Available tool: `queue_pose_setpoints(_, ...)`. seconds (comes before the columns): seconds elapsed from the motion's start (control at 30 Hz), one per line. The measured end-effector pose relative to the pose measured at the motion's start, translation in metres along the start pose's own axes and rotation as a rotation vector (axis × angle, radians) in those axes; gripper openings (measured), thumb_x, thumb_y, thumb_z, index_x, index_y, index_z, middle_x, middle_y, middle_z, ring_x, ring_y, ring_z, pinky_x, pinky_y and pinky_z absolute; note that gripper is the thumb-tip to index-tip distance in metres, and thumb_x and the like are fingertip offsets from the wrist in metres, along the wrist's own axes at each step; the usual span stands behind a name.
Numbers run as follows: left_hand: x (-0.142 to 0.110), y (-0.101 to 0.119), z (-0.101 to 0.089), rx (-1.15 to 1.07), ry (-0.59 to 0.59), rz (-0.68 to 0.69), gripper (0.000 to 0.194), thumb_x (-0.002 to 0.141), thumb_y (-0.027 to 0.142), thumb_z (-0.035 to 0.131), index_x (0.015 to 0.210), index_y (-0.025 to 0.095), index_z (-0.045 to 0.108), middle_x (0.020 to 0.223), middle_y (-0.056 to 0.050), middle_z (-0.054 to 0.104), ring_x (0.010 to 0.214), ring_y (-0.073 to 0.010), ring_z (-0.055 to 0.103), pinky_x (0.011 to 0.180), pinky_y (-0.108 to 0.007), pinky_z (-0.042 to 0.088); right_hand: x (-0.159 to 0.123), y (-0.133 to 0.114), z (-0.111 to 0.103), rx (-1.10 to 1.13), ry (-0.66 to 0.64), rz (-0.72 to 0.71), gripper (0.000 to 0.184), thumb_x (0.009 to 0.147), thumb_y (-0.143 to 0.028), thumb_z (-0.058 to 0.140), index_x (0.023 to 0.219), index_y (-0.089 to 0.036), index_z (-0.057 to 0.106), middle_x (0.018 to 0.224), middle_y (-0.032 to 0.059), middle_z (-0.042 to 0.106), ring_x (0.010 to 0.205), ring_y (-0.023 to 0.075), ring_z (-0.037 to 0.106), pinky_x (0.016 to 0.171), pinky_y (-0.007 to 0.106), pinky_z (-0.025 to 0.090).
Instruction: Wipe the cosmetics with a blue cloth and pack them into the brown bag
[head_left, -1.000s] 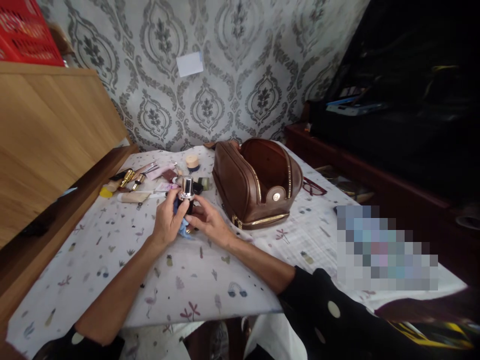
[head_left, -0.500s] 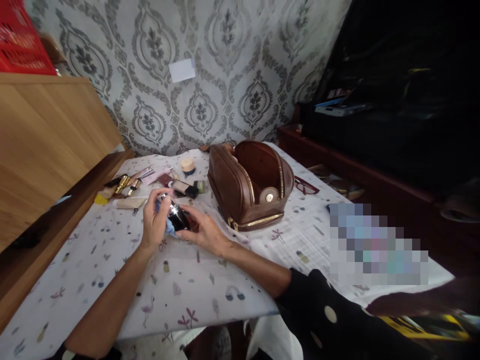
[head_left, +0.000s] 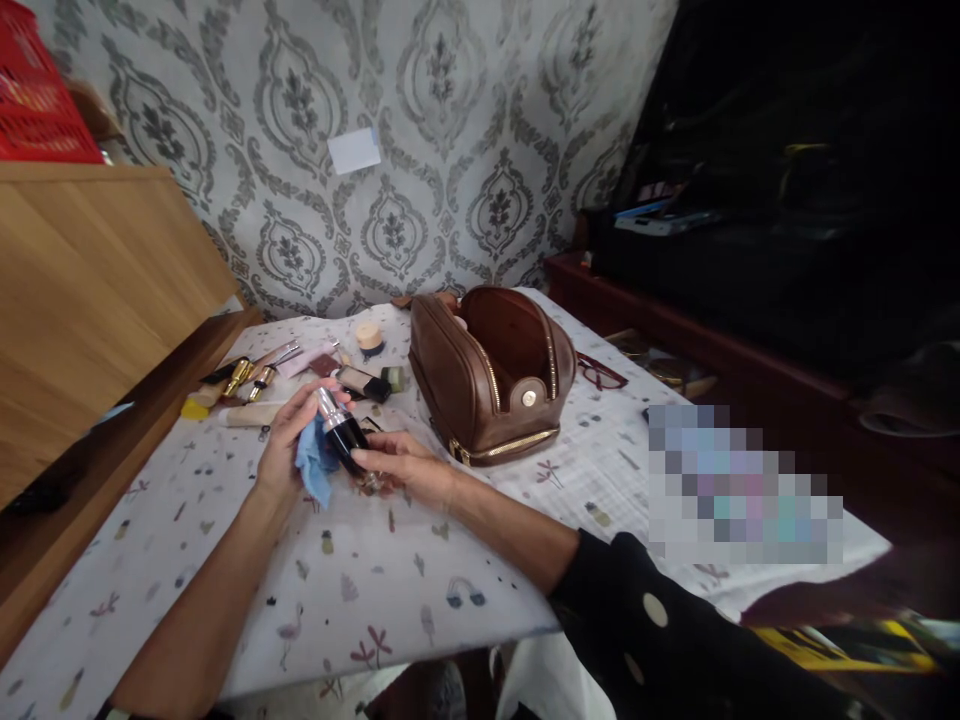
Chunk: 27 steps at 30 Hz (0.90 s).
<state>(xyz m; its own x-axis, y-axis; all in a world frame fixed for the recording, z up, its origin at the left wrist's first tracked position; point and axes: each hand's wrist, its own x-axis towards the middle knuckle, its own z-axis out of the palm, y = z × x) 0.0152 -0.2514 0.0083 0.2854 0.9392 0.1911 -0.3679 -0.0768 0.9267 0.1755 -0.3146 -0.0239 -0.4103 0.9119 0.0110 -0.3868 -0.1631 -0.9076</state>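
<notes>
Both hands are closed on a glossy black bottle (head_left: 345,440) with a silver top, tilted above the table. My left hand (head_left: 283,440) grips its silver end and also holds a crumpled light-blue cloth (head_left: 318,470) against it. At the lower end, the fingers of my right hand (head_left: 412,467) are wrapped around the black body. Right of the hands stands a brown toiletry bag (head_left: 442,380), unzipped and gaping. Behind the hands lie a beige tube (head_left: 251,415), a flat compact-like item (head_left: 363,383), a small jar (head_left: 369,338) and several other cosmetics.
A patterned white cloth (head_left: 420,600) covers the table. Red-framed glasses (head_left: 602,374) lie beyond the bag, and a blurred-out item (head_left: 750,490) is at right. A wooden cabinet (head_left: 97,300) borders the left side; a patterned wall (head_left: 435,130) rises behind.
The bottle has turned in my hands, so more of its black side shows. The blue cloth now hangs lower and is more visible below my left hand. The view has shifted slightly.
</notes>
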Motion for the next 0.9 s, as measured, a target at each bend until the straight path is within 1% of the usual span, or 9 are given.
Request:
queue_pose_setpoints(0.17,0.006,-0.006,0.0,0.016,0.049,0.013,0.043,0.066,0.043,0.087,0.097,0.018,0.072,0.077,-0.002,0.074,0.066,-0.0139,0.069,0.063,-0.022,0.057,0.0,0.0,0.002,-0.076,0.087,-0.014,0.051,0.062,-0.064,0.083,0.081,-0.02,0.064,0.07,-0.0018,0.064,0.057,0.0108,0.056,0.046,0.022,0.03)
queue_pose_setpoints(0.3,0.007,-0.007,0.0,0.045,0.084,0.029,0.042,0.066,0.045,0.087,0.095,0.018,0.071,0.076,-0.001,0.073,0.062,-0.0118,0.067,0.06,-0.02,0.055,0.006,0.006,-0.001,-0.152,0.139,-0.056,0.059,0.054,-0.065,0.086,0.084,-0.021,0.062,0.072,-0.0029,0.064,0.061,0.0124,0.058,0.053,0.024,0.043)
queue_pose_setpoints(0.37,0.008,-0.009,-0.001,0.044,0.097,0.024,0.041,0.068,0.044,0.086,0.094,0.017,0.071,0.076,-0.001,0.073,0.061,-0.0108,0.066,0.059,-0.019,0.053,0.009,0.01,-0.004,-0.233,0.183,-0.113,0.057,0.055,-0.063,0.086,0.085,-0.021,0.061,0.076,-0.0021,0.065,0.065,0.0139,0.059,0.058,0.027,0.047)
queue_pose_setpoints(0.43,0.008,-0.011,-0.003,0.035,0.108,0.019,0.04,0.068,0.042,0.086,0.095,0.017,0.07,0.077,-0.001,0.073,0.061,-0.0103,0.065,0.059,-0.019,0.053,0.01,0.012,-0.007,-0.377,0.242,-0.186,0.049,0.063,-0.057,0.083,0.087,-0.02,0.062,0.078,-0.0014,0.064,0.067,0.0138,0.056,0.061,0.027,0.045)
queue_pose_setpoints(0.5,0.009,-0.013,-0.003,0.038,0.126,0.023,0.041,0.067,0.042,0.087,0.094,0.017,0.069,0.077,0.0,0.072,0.06,-0.0099,0.065,0.059,-0.019,0.052,0.008,0.01,-0.007,-0.583,0.326,-0.227,0.041,0.068,-0.05,0.081,0.091,-0.02,0.063,0.075,-0.0025,0.062,0.067,0.0135,0.053,0.062,0.027,0.041)
queue_pose_setpoints(0.57,0.009,-0.013,-0.003,0.051,0.15,0.03,0.042,0.065,0.042,0.088,0.092,0.017,0.068,0.075,0.001,0.071,0.059,-0.0091,0.064,0.058,-0.018,0.051,0.004,0.007,-0.005,-0.784,0.42,-0.225,0.037,0.07,-0.043,0.08,0.096,-0.021,0.064,0.071,-0.0041,0.059,0.066,0.0137,0.052,0.062,0.027,0.037)
queue_pose_setpoints(0.63,0.009,-0.014,-0.001,0.062,0.17,0.031,0.043,0.063,0.043,0.089,0.09,0.017,0.067,0.072,0.003,0.069,0.057,-0.0082,0.062,0.056,-0.017,0.049,0.001,0.004,-0.002,-0.91,0.506,-0.212,0.037,0.071,-0.039,0.08,0.1,-0.022,0.063,0.07,-0.0044,0.058,0.066,0.0142,0.052,0.062,0.027,0.035)
queue_pose_setpoints(0.77,0.008,-0.014,0.001,0.08,0.208,0.037,0.045,0.06,0.045,0.09,0.087,0.018,0.065,0.067,0.004,0.065,0.055,-0.0074,0.059,0.052,-0.016,0.046,-0.001,0.001,0.002,-0.972,0.593,-0.187,0.041,0.071,-0.04,0.079,0.103,-0.023,0.059,0.075,-0.0037,0.06,0.067,0.0154,0.053,0.063,0.027,0.035)
queue_pose_setpoints(0.9,0.008,-0.015,0.001,0.107,0.231,0.044,0.045,0.061,0.046,0.088,0.086,0.018,0.063,0.064,0.006,0.062,0.051,-0.0071,0.056,0.049,-0.016,0.045,-0.001,0.001,0.001,-0.969,0.608,-0.19,0.04,0.071,-0.037,0.079,0.101,-0.023,0.058,0.078,-0.0031,0.062,0.069,0.0157,0.054,0.065,0.028,0.037)
